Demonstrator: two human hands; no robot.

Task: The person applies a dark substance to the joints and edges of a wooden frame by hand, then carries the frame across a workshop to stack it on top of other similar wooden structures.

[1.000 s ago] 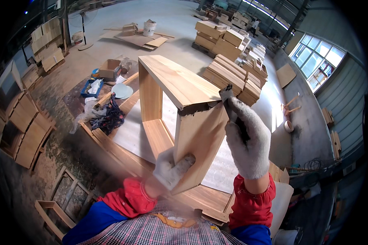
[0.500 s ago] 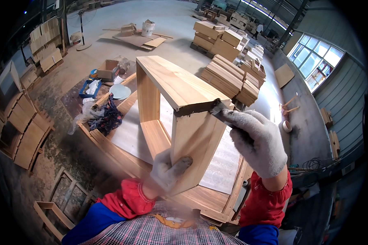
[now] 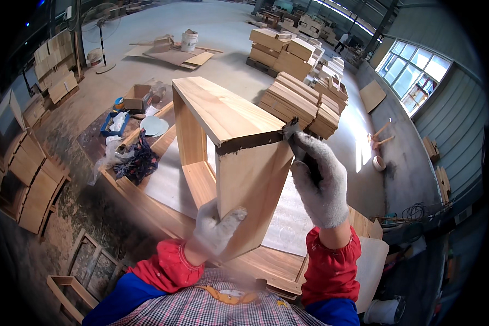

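A pale wooden box frame (image 3: 261, 179) is tilted up in front of me. Along its upper edge, facing me, runs a strip of dark brown filler (image 3: 249, 143). My left hand (image 3: 217, 231), in a whitish work glove, is closed round the near board low down, thumb on its outer face. My right hand (image 3: 325, 182), gloved alike, grips a putty knife (image 3: 292, 130) whose blade is smeared with dark paste. The blade is at the right end of the strip, by the corner; whether it touches the wood is hard to tell. The glove hides most of the handle.
Beneath the frame is a wooden-edged bench with a white sheet (image 3: 168, 187). Rags (image 3: 141, 163), a blue tray (image 3: 114, 124), a pale disc (image 3: 154, 126) and a cardboard box (image 3: 137, 96) lie left. Stacked boards (image 3: 290, 100) stand behind; a white bucket (image 3: 384, 311) is lower right.
My right hand has shifted left and turned more upright, the knife now pointing upward at the corner. The whole view has moved slightly. My left hand still grips the frame.
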